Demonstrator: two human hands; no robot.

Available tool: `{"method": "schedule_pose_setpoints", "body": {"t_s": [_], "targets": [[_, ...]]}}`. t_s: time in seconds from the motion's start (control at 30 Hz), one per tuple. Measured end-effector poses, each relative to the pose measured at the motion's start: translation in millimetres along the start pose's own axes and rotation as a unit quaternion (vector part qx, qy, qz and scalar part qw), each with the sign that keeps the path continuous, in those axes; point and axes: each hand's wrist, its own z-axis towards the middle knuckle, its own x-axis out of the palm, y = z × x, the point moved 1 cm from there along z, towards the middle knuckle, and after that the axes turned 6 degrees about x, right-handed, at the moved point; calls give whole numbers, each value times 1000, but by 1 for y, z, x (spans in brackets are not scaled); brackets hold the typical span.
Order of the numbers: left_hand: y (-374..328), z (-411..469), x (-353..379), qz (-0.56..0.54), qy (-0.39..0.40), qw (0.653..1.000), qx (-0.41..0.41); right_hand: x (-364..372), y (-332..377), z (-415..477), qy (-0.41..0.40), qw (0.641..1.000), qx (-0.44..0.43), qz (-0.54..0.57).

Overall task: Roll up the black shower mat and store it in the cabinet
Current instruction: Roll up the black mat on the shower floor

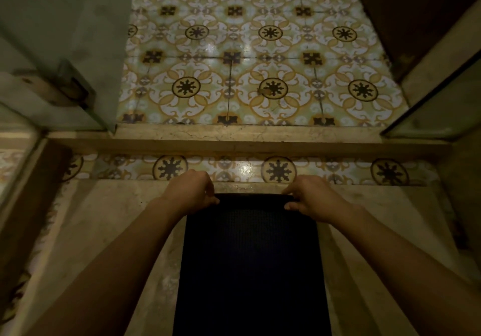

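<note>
The black shower mat (250,262) lies flat on the beige shower floor, running from the bottom edge of the view up to just short of the raised sill. My left hand (191,189) pinches the mat's far left corner. My right hand (311,196) pinches the far right corner. The far edge between my hands is lifted slightly and curled over. No cabinet is in view.
A stone sill (234,137) crosses the view beyond the mat, with patterned floor tiles (260,49) past it. A glass shower door (59,49) stands open at the left. A glass panel (442,106) and a dark wall close the right side.
</note>
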Motion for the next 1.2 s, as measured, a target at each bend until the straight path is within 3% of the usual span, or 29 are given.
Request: {"method": "schedule_pose_setpoints", "body": {"t_s": [0.27,0.43,0.73,1.07,1.2], "targets": [[-4,0,2,1,3,1000,20,11,6,-2,-4,998,52,22],[-5,3,6,26,4,999,29,6,3,0,17,999,43,4],[-8,-3,12,23,6,997,76,13,3,-7,-17,999,21,-31],[-16,-20,38,132,-33,984,118,27,17,-33,-66,992,-45,-96],[-9,-23,34,100,-29,986,131,27,22,-38,-66,991,-40,-105]]}}
